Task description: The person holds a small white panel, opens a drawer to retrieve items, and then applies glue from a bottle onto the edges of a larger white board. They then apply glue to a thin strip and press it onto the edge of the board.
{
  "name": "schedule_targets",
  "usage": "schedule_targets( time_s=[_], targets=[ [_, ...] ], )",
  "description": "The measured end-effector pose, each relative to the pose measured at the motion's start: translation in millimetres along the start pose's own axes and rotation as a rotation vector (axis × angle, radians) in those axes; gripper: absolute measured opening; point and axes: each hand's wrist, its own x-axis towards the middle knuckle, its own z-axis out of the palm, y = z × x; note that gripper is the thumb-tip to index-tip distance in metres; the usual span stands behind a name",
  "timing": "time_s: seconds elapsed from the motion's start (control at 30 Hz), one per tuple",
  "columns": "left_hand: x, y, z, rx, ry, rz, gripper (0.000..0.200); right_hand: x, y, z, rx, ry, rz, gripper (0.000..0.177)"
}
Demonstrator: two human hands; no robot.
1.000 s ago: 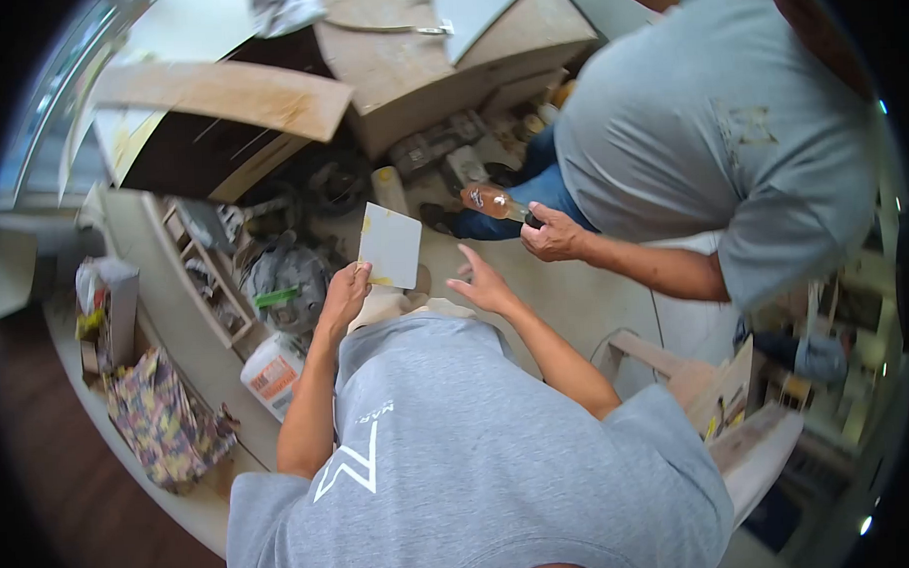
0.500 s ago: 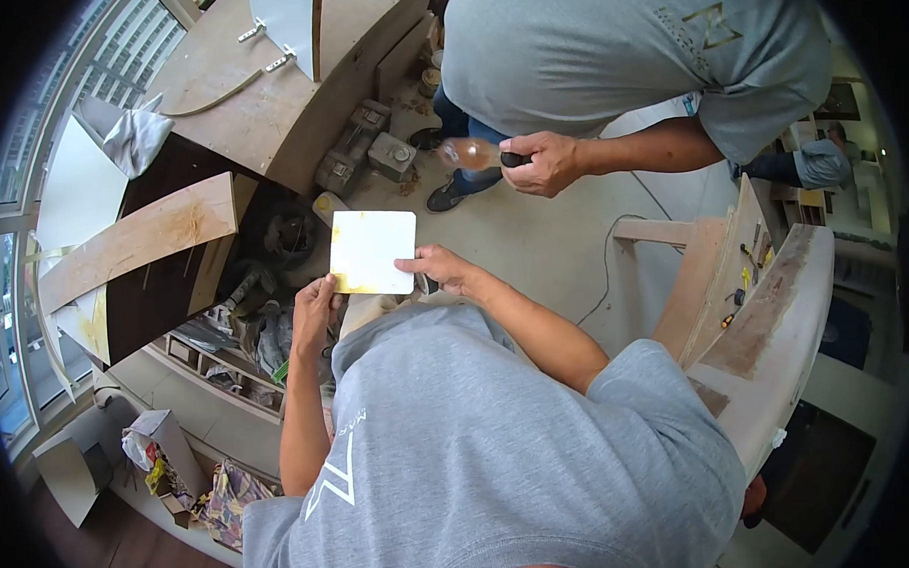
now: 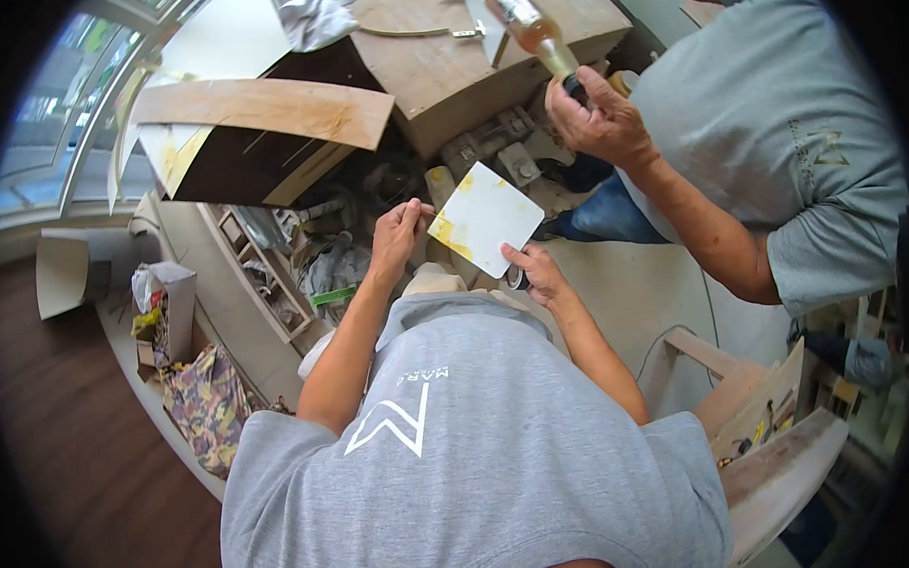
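A white square board (image 3: 487, 221) with rounded corners and yellow smears is tilted diamond-wise in front of my body. My right hand (image 3: 536, 272) grips its lower right edge, thumb on the face. A dark round item (image 3: 517, 278) shows beneath that hand, mostly hidden. My left hand (image 3: 401, 236) is closed, thumb and fingers pinched together just off the board's smeared left corner; I cannot tell if anything is between them. Opposite me, a co-worker's hand (image 3: 609, 123) holds a clear bottle (image 3: 534, 29) of amber liquid by its dark-capped neck, base tipped upward.
A curved wooden panel (image 3: 268, 108) lies over a dark cabinet at the left. Beyond is a wooden counter (image 3: 417, 70) with hinges and a grey cloth (image 3: 315, 20). Tools and bags fill a low wooden frame (image 3: 259, 276). A curved wooden piece (image 3: 787, 488) stands at right.
My view has swung left. The board has turned from square-on to diamond-wise, and my left hand has come off its edge. The co-worker's bottle has been raised and tipped base-up.
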Motion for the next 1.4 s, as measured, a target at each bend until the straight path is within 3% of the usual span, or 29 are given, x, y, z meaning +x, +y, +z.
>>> schedule_targets(
  time_s=[0.13, 0.23, 0.37, 0.47, 0.53, 0.77, 0.93, 1.03, 1.13, 1.2, 1.3, 1.4],
  targets=[
    [-8.5, 13.4, 5.2, -0.521, 0.125, 0.012, 0.033, 3.3, -6.5, 5.1, 0.012, 0.019, 0.006, 0.030],
    [-10.7, 12.6, -15.8, -0.735, 0.029, -0.038, 0.031, 3.4, -6.4, 4.8, -0.020, 0.000, -0.008, 0.029],
    [-15.8, 13.4, -28.3, -0.424, 0.046, -0.118, 0.033, 5.3, 3.0, -1.3, -0.094, -0.012, -0.042, 0.030],
    [-19.9, 12.9, -13.6, 0.553, 0.348, 0.225, 0.037, -9.8, -9.8, 16.7, 0.013, -0.015, -0.084, 0.032],
    [-23.0, 13.5, -13.5, 0.750, 0.432, 0.328, 0.039, -3.0, -2.9, 9.8, 0.006, -0.011, -0.118, 0.033],
    [-20.3, 14.2, -50.9, 0.841, 0.438, 0.162, 0.042, -14.5, 12.4, -3.7, -0.012, -0.049, -0.086, 0.033],
    [-31.5, 23.3, -44.8, 1.086, 0.501, 0.238, 0.041, -21.3, 12.0, 5.2, 0.160, -0.032, -0.140, 0.031],
    [-35.1, 20.9, -53.7, 1.154, 0.558, 0.247, 0.041, -15.6, 16.3, -2.2, 0.054, -0.017, -0.149, 0.030],
    [-38.7, 18.0, -81.7, 1.134, 0.708, 0.241, 0.039, -18.2, 7.7, -9.3, 0.338, 0.036, -0.179, 0.031],
    [-45.7, 18.3, -117.8, 1.056, 0.821, 0.217, 0.038, -16.9, -3.0, -32.4, 0.314, 0.112, -0.233, 0.032],
    [-55.9, 16.3, -168.5, 1.043, 0.772, 0.023, 0.037, -12.8, -1.5, -82.4, 0.119, 0.128, -0.179, 0.032],
    [-53.0, 6.3, -167.4, 0.989, 0.668, 0.126, 0.035, -16.5, 1.6, -84.5, -0.180, 0.140, -0.110, 0.031]
  ],
)
